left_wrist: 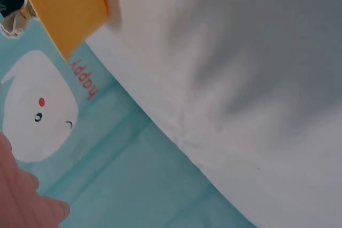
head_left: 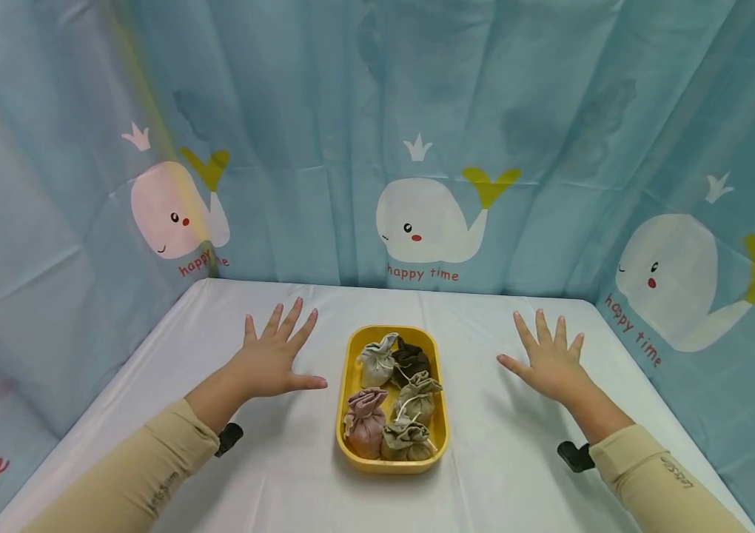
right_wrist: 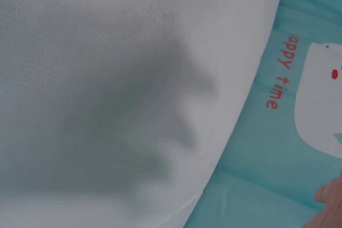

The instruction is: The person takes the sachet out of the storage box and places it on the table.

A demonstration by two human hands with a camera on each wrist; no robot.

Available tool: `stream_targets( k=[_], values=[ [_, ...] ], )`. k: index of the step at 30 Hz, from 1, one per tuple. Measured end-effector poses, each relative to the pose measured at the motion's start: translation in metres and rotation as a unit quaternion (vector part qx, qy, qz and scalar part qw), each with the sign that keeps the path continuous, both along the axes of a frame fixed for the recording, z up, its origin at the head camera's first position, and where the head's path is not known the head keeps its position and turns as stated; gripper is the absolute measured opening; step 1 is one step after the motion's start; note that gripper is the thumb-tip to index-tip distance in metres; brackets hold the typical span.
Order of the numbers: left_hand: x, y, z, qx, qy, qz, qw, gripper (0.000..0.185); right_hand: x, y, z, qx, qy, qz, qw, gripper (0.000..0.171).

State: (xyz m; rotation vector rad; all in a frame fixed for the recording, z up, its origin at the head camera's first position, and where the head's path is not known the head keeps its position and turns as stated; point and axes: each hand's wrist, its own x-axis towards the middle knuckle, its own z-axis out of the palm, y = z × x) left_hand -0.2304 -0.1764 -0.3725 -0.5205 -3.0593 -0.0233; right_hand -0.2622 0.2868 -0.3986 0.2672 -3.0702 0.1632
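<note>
Between the two hands stands a yellow tray (head_left: 343, 414) with several small tied cloth pouches in it. A pale grey pouch (head_left: 377, 363) and a dark brown pouch (head_left: 411, 360) lie at its far end. Nearer are a pink pouch (head_left: 366, 426), an olive-beige pouch (head_left: 417, 400) and a grey-green pouch (head_left: 407, 442). To the tray's left my left hand (head_left: 271, 363) is held over the table with fingers spread, holding nothing. My right hand (head_left: 551, 364) hovers likewise to its right, fingers spread, touching nothing. Each wrist view shows only part of its hand at a lower corner.
A white cloth covers the table (head_left: 297, 474). Light blue curtains (head_left: 284, 215) printed with whales hang behind it and along both sides. Dark wrist straps (head_left: 229, 438) show under the sleeves. Hand shadows fall on the cloth.
</note>
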Motion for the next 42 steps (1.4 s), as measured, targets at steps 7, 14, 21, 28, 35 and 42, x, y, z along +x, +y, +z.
stream_targets(
  k=[7, 14, 21, 28, 35, 42],
  values=[
    [0.012, 0.017, 0.001, 0.002, -0.01, -0.034, 0.9994, 0.115, 0.001, -0.006, 0.003, 0.001, -0.002, 0.009, 1.0, 0.095],
    [0.024, 0.032, -0.004, 0.001, -0.032, -0.068, 0.9972, 0.119, 0.002, -0.011, 0.006, -0.007, -0.004, 0.011, 1.0, 0.096],
    [0.029, 0.044, -0.013, 0.001, -0.063, -0.075, 0.9952, 0.12, 0.002, -0.016, 0.011, -0.004, -0.019, 0.01, 1.0, 0.101],
    [0.033, 0.052, -0.023, -0.005, -0.08, -0.081, 0.9935, 0.121, 0.002, -0.017, 0.013, -0.002, -0.014, 0.012, 1.0, 0.099],
    [0.035, 0.055, -0.034, -0.013, -0.069, -0.098, 0.9926, 0.124, 0.003, -0.02, 0.013, -0.006, -0.019, 0.019, 1.0, 0.098],
    [0.037, 0.057, -0.042, -0.01, -0.074, -0.107, 0.9915, 0.124, 0.003, -0.023, 0.011, -0.007, -0.021, 0.023, 0.999, 0.102]
  ],
)
